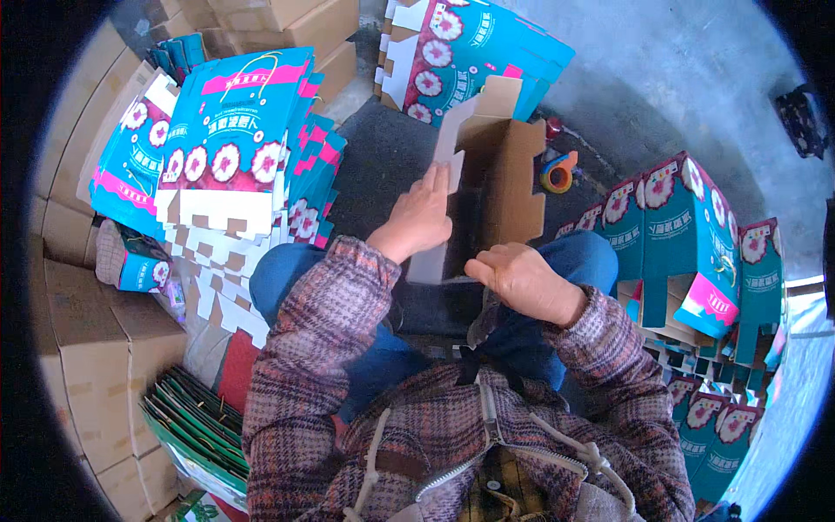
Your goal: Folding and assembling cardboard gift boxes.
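On lap, two hands point(424, 215) point(520, 277) fold one box point(500, 178).

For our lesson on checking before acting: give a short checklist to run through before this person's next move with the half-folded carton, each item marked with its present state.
1. Left hand lies on the carton's white flap: ok.
2. Right hand grips the carton's near edge: ok.
3. Carton rests over the lap between both hands: ok.
4. Bottom flaps locked: cannot tell, hidden.
5. Stack of flat blanks close on the left: ok.
6. Tape roll on the floor, beyond the carton: ok.
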Tool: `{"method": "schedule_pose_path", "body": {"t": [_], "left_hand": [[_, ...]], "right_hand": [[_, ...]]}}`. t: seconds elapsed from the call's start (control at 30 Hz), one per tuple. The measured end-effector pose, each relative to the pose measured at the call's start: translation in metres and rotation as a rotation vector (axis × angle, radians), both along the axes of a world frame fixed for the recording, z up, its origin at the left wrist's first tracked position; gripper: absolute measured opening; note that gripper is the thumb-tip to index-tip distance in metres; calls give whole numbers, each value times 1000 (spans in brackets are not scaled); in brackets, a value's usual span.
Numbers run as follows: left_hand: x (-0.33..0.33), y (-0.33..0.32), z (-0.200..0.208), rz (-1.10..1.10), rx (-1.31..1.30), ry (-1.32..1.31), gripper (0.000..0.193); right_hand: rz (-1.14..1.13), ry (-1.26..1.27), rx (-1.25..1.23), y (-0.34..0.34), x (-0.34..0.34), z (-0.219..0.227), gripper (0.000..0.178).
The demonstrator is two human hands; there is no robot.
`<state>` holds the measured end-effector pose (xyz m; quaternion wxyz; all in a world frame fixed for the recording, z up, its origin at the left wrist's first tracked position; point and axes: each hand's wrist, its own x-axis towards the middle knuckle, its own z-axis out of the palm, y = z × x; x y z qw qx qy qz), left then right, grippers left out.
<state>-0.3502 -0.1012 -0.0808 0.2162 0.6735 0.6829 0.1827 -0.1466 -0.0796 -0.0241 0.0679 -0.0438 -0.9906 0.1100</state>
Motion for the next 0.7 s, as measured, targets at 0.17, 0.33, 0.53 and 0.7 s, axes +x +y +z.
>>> {"method": "schedule_pose_path", "body": {"t": [0.17, 0.33, 0.53, 0.7], "left_hand": [[13, -35, -23, 237, 328, 24, 85], [16, -28, -26, 326, 339, 120, 89], [31, -11, -41, 237, 158, 225, 77], [35, -7, -56, 223, 263, 309, 64]], "right_hand": [[71, -16, 58, -18, 13, 4, 14], [66, -6, 21, -19, 27, 3, 13], [84, 15, 64, -16, 44, -9, 16], [35, 89, -51, -9, 52, -21, 20]]}}
